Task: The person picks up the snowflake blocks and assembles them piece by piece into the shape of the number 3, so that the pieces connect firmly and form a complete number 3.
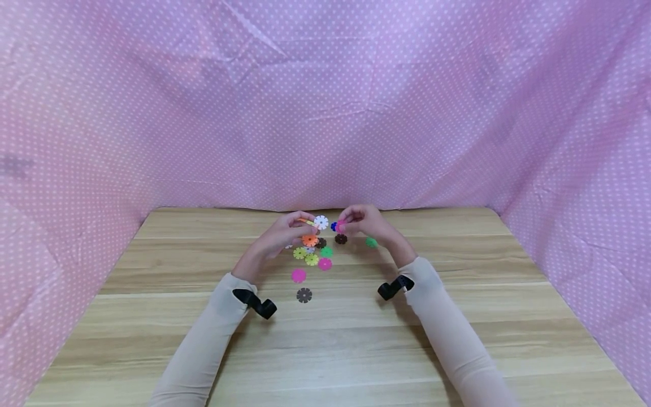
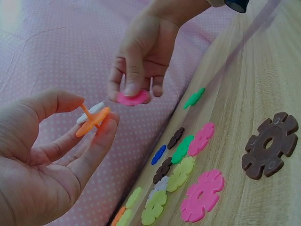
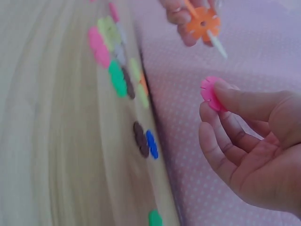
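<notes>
Between thumb and fingers, my left hand (image 2: 51, 155) pinches a joined piece of notched plastic discs: an orange disc (image 2: 94, 121) with another orange one and a white disc (image 1: 321, 222) slotted into it. To its right, my right hand (image 1: 370, 221) pinches a single pink notched disc (image 3: 213, 93) by its edge. Both hands are raised above the far part of the table, and the pink disc is apart from the joined piece. Beneath them lie loose discs, among them a blue one (image 3: 151, 144) and a dark brown one (image 1: 341, 239).
Several more discs lie flat on the wooden table (image 1: 325, 350): yellow ones (image 1: 312, 259), a green disc (image 1: 371, 242) near the right wrist, a pink disc (image 1: 299, 275) and a brown disc (image 1: 304, 295) closer in. Pink dotted cloth (image 1: 325, 113) hangs behind and at both sides.
</notes>
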The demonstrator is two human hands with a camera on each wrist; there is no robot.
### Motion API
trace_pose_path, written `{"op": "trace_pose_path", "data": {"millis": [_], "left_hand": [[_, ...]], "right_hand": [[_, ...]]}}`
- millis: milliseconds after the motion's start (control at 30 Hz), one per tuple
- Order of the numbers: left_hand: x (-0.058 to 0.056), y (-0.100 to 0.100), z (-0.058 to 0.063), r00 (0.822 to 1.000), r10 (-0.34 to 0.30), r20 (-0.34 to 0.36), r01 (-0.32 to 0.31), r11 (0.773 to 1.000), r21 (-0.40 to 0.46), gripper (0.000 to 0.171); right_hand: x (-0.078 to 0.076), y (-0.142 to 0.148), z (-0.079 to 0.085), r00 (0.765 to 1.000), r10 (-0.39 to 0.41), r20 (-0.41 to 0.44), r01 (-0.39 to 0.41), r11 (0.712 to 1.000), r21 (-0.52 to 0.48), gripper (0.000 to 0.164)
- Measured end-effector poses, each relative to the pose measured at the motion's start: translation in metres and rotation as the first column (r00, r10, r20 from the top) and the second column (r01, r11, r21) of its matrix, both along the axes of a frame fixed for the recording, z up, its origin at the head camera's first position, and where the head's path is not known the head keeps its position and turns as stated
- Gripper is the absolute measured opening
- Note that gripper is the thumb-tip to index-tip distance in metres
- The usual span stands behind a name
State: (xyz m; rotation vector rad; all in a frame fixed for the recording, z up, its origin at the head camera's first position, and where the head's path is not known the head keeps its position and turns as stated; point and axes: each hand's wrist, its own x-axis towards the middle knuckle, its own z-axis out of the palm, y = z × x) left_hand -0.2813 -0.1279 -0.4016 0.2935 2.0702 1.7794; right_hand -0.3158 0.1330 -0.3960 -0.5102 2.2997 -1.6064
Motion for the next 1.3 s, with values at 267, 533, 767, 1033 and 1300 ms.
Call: {"op": "trace_pose_path", "data": {"millis": [267,533,767,1033,1300], "left_hand": [[0.000,0.000,-0.001,1.000,0.016,0.009,-0.016,1.000,0.005,0.041],[-0.002,0.000,-0.001,1.000,0.023,0.007,-0.023,1.000,0.003,0.041],[-0.003,0.000,-0.003,0.999,0.032,0.008,-0.032,0.999,0.016,0.040],[-0.003,0.000,-0.003,1.000,0.030,0.002,-0.030,0.999,0.024,0.039],[-0.002,0.001,-0.004,1.000,0.017,-0.004,-0.017,0.999,0.033,0.039]], "right_hand": [[0.004,-0.008,0.003,0.997,-0.059,0.046,0.065,0.986,-0.157,0.014],[0.005,-0.014,-0.001,0.996,-0.086,0.022,0.089,0.974,-0.211,0.016],[0.004,-0.017,-0.004,0.994,-0.101,-0.031,0.093,0.976,-0.196,0.017],[0.004,-0.018,-0.003,0.989,-0.130,-0.069,0.118,0.981,-0.156,0.016],[0.010,-0.019,-0.001,0.985,-0.122,-0.121,0.100,0.980,-0.175,0.013]]}}
